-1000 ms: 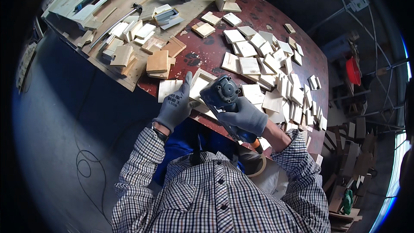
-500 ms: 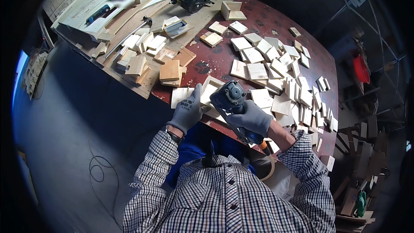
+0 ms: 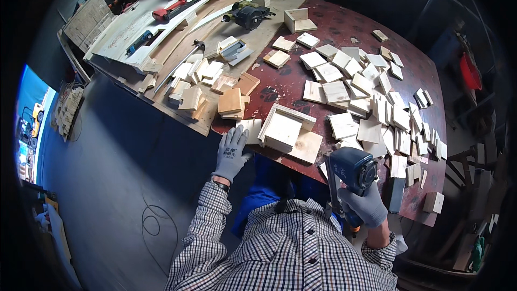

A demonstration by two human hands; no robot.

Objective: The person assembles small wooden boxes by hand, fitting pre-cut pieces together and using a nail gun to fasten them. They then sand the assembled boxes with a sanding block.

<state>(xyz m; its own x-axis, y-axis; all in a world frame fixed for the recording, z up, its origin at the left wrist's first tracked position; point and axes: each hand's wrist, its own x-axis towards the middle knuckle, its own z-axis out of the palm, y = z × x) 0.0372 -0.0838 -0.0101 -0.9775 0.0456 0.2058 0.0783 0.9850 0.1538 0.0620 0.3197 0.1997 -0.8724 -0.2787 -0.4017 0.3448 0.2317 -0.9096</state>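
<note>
Right hand (image 3: pixel 367 205) wrapped round nail gun (image 3: pixel 351 168) at table's (image 3: pixel 339 27) near edge. Left hand (image 3: pixel 231 156) loosely open, gripping nothing visible, fingertips at board (image 3: pixel 250 131) by near-left corner. Wooden box (image 3: pixel 283 128) beside board, near edge. Best keep gun muzzle clear of left fingers.

Left hand (image 3: pixel 231 154) extended, right hand (image 3: pixel 368 205) curled

Wooden assembly (image 3: pixel 283 132) matt; power tool (image 3: pixel 349 168) smooth, faintly glossy; gloves (image 3: pixel 231 153) matt cloth; tabletop (image 3: pixel 280 83) smooth (scuffed in spots).
</note>
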